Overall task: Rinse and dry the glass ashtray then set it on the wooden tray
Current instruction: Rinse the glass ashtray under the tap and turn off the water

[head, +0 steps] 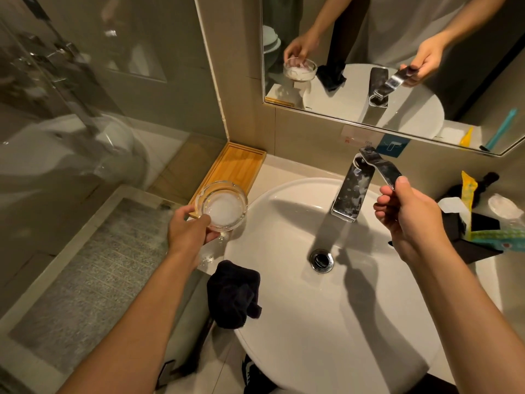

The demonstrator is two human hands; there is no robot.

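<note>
Much of the scene left of the white sink point(284, 322) is blurred behind a glass shower partition point(71, 109), so the shapes beyond it cannot be made out, and the small items on the counter to the right of the sink are jumbled and partly cut off by the frame edge; only a yellow packet point(468, 191) reads clearly. The glass ashtray point(224, 206) sits just left of the sink's far-left rim, held over the near end of the wooden tray point(235, 169); whether it touches the tray cannot be told. It is round, thick-walled and clear, with notches in its rim, and its bowl looks milky white, either wet or foamy. The left hand point(189, 231) grips its near edge, thumb over the rim and fingers curled underneath, mostly hidden. The tray is pale bamboo, rectangular, with a raised lip, tucked into the wall corner left of the sink. The right hand point(409, 214) reaches over the sink's right side, thumb and fingers pinched on the flat chrome lever point(380, 166) of the faucet point(349, 189), whose slanted metal body is spotted with water marks. A crumpled black cloth point(233, 294) hangs over the sink's near-left rim. The chrome drain point(322, 260) lies in the middle of the smooth basin. Above the sink, the mirror point(369, 66) repeats both hands.
</note>
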